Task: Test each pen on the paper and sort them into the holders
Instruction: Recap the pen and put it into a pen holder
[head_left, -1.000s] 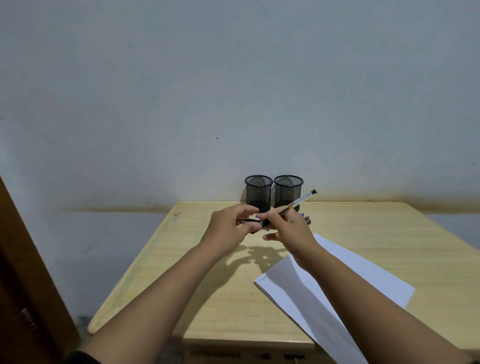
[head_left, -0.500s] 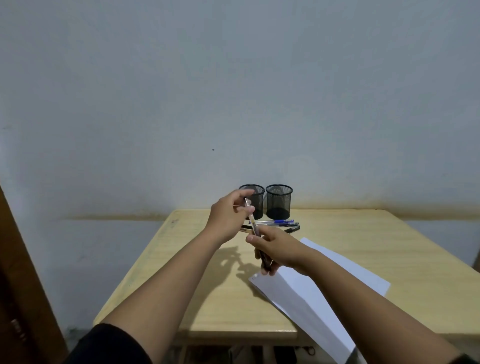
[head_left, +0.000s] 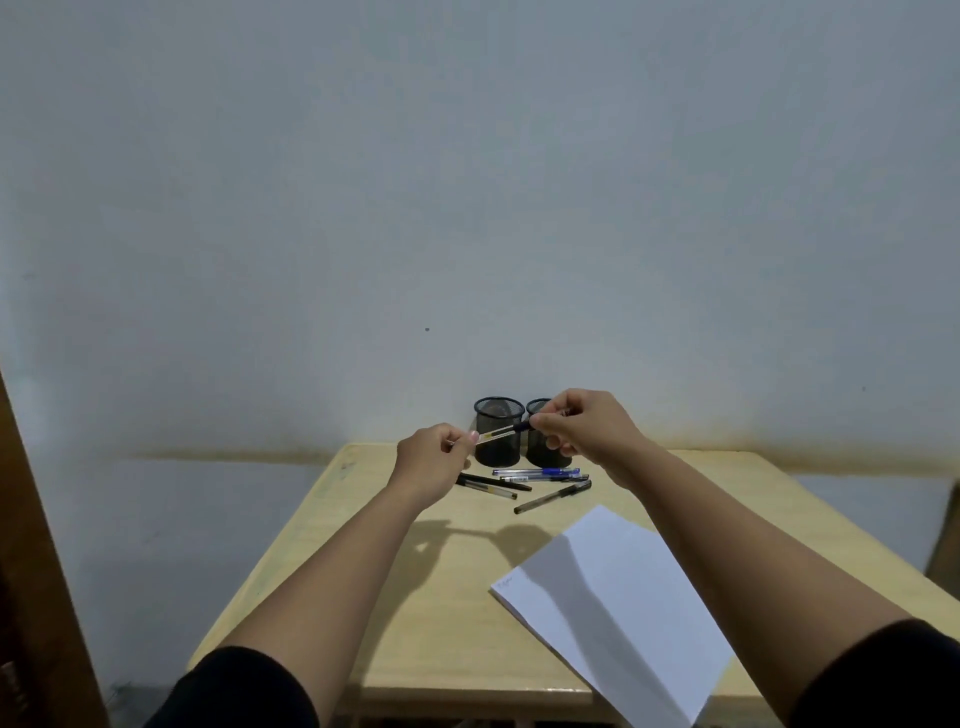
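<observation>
A clear-barrelled pen (head_left: 500, 432) is held nearly level in the air between both hands, in front of the holders. My left hand (head_left: 434, 465) pinches its left end and my right hand (head_left: 587, 431) pinches its dark right end. Two black mesh holders stand side by side at the table's back edge: the left holder (head_left: 497, 441) and the right holder (head_left: 545, 453), partly hidden by my right hand. Several loose pens (head_left: 540, 474) lie on the table just in front of them. White paper (head_left: 618, 603) lies near the front right.
The light wooden table (head_left: 363, 571) stands against a pale wall. A brown wooden edge (head_left: 31, 571) runs down the far left. Bare tabletop lies between the loose pens and the paper.
The pen has turned from steeply tilted to nearly level and risen. My right hand moved up and right from near the paper to in front of the holders; my left hand lowered slightly.
</observation>
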